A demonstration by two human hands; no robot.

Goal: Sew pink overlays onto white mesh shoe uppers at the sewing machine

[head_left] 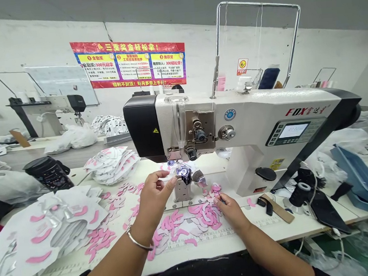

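Observation:
At the needle area of a white sewing machine (199, 132), my left hand (156, 193) is closed, thumb and fingers pinched on a small white piece (167, 177). Glare from the lit post (184, 171) blurs that piece's outline. My right hand (233, 213) is closed in a pinch at the right side of a heap of pink curved pieces (209, 214). What its fingertips hold is too small to make out; pink pieces lie right against them. More loose pink pieces (99, 242) are scattered left of my left forearm.
A stack of white cut pieces with pink curved patches (66, 224) stands on the left, another stack (111, 165) behind it. A black tumbler (48, 173) leans nearby. On the right are a brown strip (280, 209), a black phone (328, 211) and blue trays (362, 179).

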